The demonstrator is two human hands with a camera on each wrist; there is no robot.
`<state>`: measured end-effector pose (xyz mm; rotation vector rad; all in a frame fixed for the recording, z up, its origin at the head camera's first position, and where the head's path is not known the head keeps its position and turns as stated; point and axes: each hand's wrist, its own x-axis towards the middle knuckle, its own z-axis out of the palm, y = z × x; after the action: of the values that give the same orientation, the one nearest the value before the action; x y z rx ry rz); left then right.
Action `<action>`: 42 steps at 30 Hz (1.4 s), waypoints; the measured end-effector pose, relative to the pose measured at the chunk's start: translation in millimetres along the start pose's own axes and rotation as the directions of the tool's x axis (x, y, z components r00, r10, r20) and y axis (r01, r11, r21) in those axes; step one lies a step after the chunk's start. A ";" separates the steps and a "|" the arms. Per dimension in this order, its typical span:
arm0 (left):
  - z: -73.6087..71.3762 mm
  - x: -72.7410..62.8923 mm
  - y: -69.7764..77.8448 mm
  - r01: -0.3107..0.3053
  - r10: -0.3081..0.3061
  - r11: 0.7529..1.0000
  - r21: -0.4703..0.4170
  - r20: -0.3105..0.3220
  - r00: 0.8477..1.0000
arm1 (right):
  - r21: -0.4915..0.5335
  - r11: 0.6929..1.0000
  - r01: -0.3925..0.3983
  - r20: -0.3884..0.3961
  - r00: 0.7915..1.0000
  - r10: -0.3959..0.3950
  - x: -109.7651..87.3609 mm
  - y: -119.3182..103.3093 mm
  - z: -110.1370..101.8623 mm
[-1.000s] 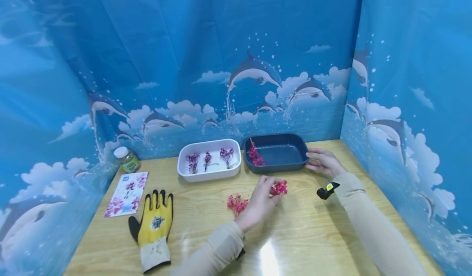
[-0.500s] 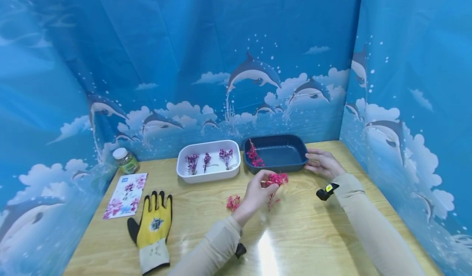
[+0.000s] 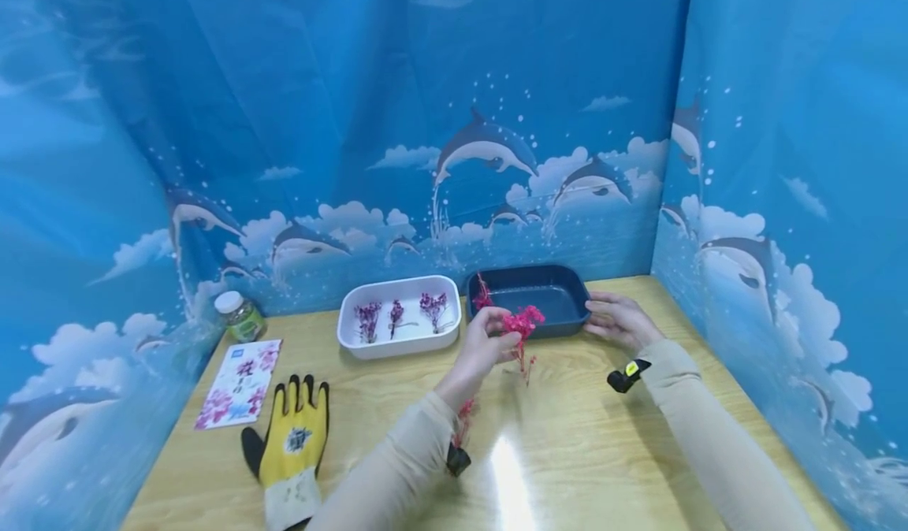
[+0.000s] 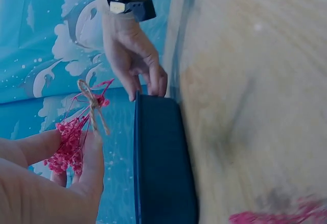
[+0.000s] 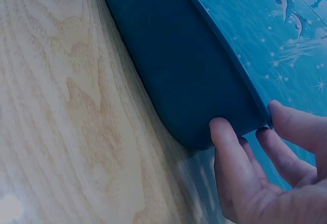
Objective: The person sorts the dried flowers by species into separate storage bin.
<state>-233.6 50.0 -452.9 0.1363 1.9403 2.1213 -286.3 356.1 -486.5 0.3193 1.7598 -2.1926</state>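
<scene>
My left hand (image 3: 478, 354) pinches a bunch of pink dried flowers (image 3: 523, 322) just in front of the dark blue tray (image 3: 553, 328). Twine (image 4: 92, 106) ties its stems, as the left wrist view shows. At the tray's right end, my right hand (image 3: 623, 320) holds the edge, thumb by the rim and fingertips against the outer wall (image 5: 173, 60). Another pink bunch (image 3: 483, 291) lies in the tray's left end, partly hidden by my left hand. A further pink bunch (image 3: 464, 421) is on the table, half covered by my left wrist.
A white tray (image 3: 399, 348) with 3 purple flower bunches stands left of the dark one. Farther left are a lidded jar (image 3: 241, 318), a floral card (image 3: 239, 384) and a yellow work glove (image 3: 294, 436). A dolphin-print curtain (image 3: 397, 161) rises behind the table.
My left hand has lifted the pink bunch from the table and moved it up and slightly left, toward the dark tray. My right hand has stayed at the tray's end.
</scene>
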 end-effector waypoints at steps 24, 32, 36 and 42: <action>-4.7 67.9 20.5 0.082 -0.087 0.987 -0.136 -0.027 0.996 | -0.005 1.000 0.001 0.007 1.000 -0.001 3.5 3.1 -3.4; -2.5 81.9 9.3 0.097 -0.111 0.983 -0.156 -0.082 0.990 | 0.006 0.999 0.039 0.053 0.998 -0.039 0.2 9.4 -4.1; -2.9 87.3 5.1 0.096 -0.112 0.985 -0.145 -0.107 0.988 | 0.005 1.000 0.027 0.008 1.000 -0.027 2.0 11.0 -2.1; -1.2 95.3 1.5 0.064 -0.083 0.989 -0.131 -0.149 0.985 | -0.001 0.999 0.034 -0.019 0.999 -0.034 1.2 8.8 -0.6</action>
<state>-325.7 73.0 -461.8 -0.1256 1.8539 2.2565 -284.2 354.7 -495.0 0.3137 1.7888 -2.2200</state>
